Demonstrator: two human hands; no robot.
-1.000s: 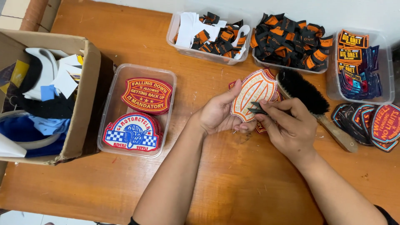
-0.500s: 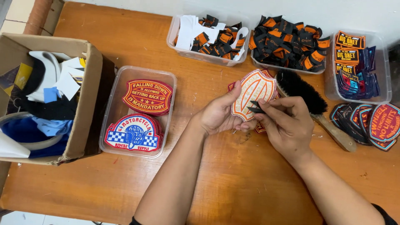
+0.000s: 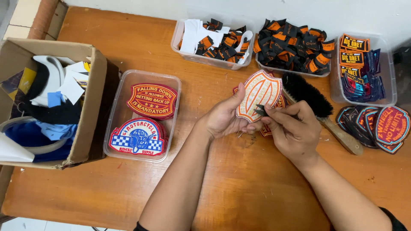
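My left hand (image 3: 224, 117) holds up an orange-and-white embroidered patch (image 3: 258, 92), showing its pale back side, thumb on its left edge. My right hand (image 3: 291, 128) pinches a small dark tool (image 3: 259, 111) against the patch's lower right edge; I cannot tell what kind of tool it is. More red patches (image 3: 280, 104) lie on the wooden table (image 3: 239, 184) just beneath the hands. A black-bristled brush with a wooden handle (image 3: 312, 100) rests right behind my right hand.
A clear tub (image 3: 122, 92) on the left holds a red patch and a blue-checkered one. A cardboard box (image 3: 87, 124) of scraps stands at far left. Three clear tubs of small labels line the back edge. A fanned stack of dark round patches (image 3: 376, 126) lies at right.
Both hands stay in nearly the same place with the patch. My right fingers have shifted slightly along the patch's lower edge.
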